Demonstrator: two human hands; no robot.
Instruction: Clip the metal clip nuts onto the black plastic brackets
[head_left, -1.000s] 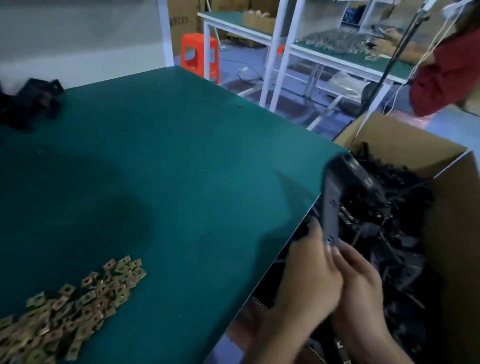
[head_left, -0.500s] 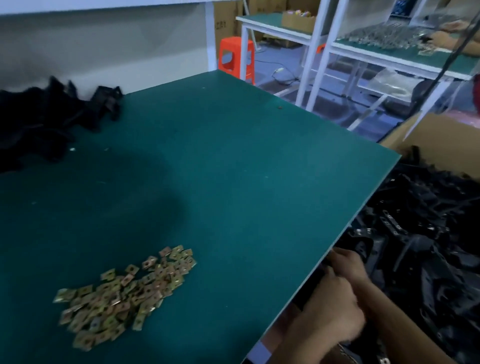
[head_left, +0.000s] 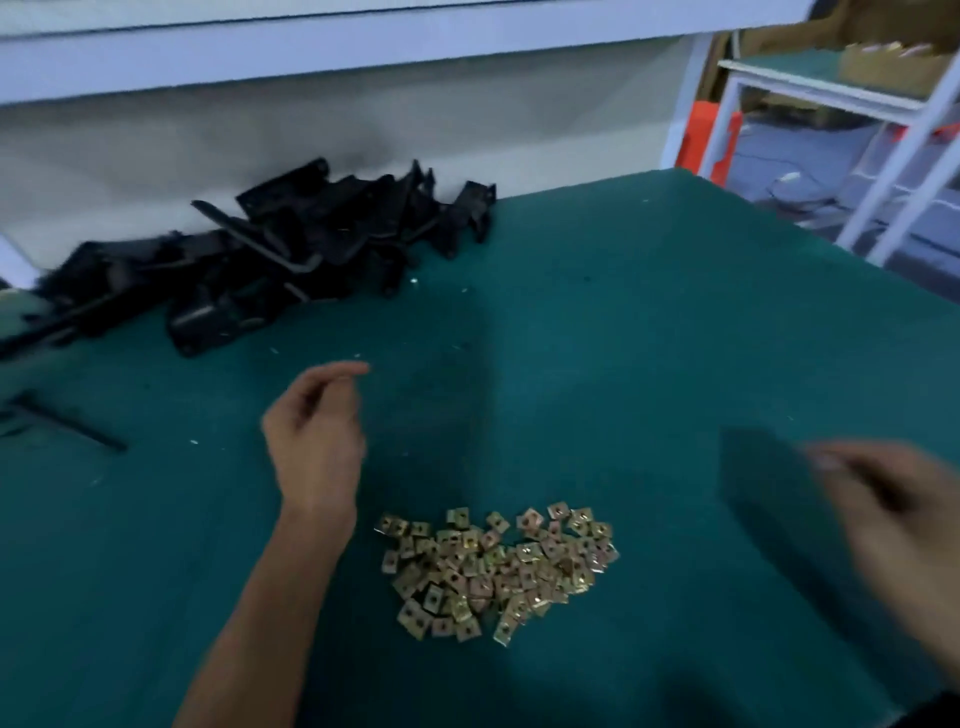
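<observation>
A heap of brass-coloured metal clip nuts (head_left: 498, 566) lies on the green table (head_left: 623, 312) near me. Black plastic brackets (head_left: 291, 249) are piled at the back left against the wall. My left hand (head_left: 317, 441) hovers above the table to the left of the nuts, fingers loosely curled and apart, holding nothing. My right hand (head_left: 883, 504) is blurred at the right edge, and its fingertips pinch a dark, motion-smeared black bracket (head_left: 763, 483) above the table, to the right of the nuts.
A single black bracket (head_left: 62, 421) lies apart at the far left. A white shelf (head_left: 363, 41) runs overhead along the wall. Beyond the table's right edge stand an orange stool (head_left: 709, 140) and a white-framed bench (head_left: 831, 98).
The view has swung left from the cardboard box of brackets to the table. Both hands have come up from the box over the table, the right one carrying a bracket.
</observation>
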